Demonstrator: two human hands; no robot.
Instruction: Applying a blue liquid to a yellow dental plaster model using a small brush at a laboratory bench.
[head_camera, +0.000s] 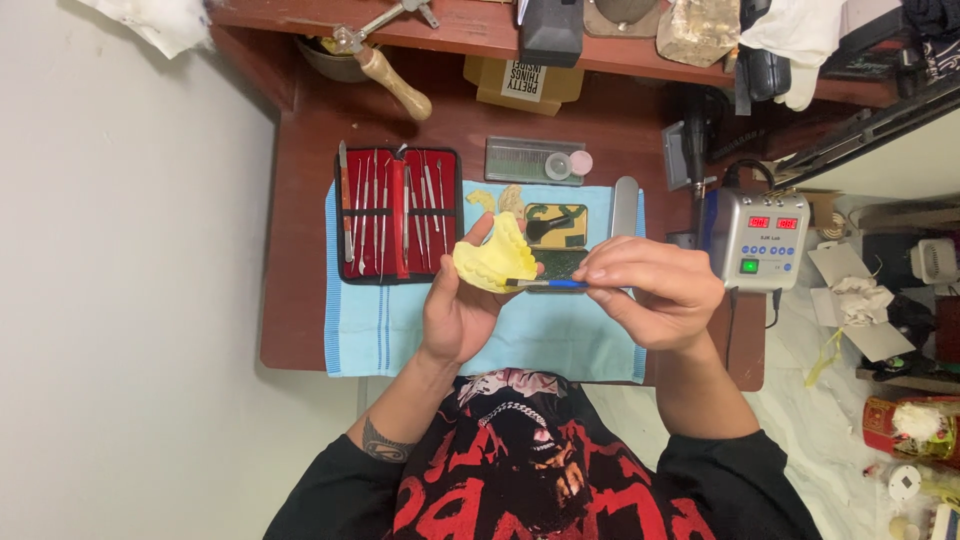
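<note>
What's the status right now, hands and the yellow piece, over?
Left hand gripping yellow dental cast, raised over blue cloth. Right hand pinching blue-handled tool, tip at the cast. Nothing between them.

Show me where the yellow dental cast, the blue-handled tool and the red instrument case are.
yellow dental cast (493, 262), head view, on its yellow body.
blue-handled tool (556, 284), head view, on the blue handle.
red instrument case (398, 214), head view, on the middle fold.

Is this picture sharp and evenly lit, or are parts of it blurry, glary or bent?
Head view: the yellow dental cast in the left hand and the blue-handled tool in the right hand look sharp; lighting is soft and even, with faint shadows on the blue cloth; the control box displays glow red; edges bow slightly.
</note>
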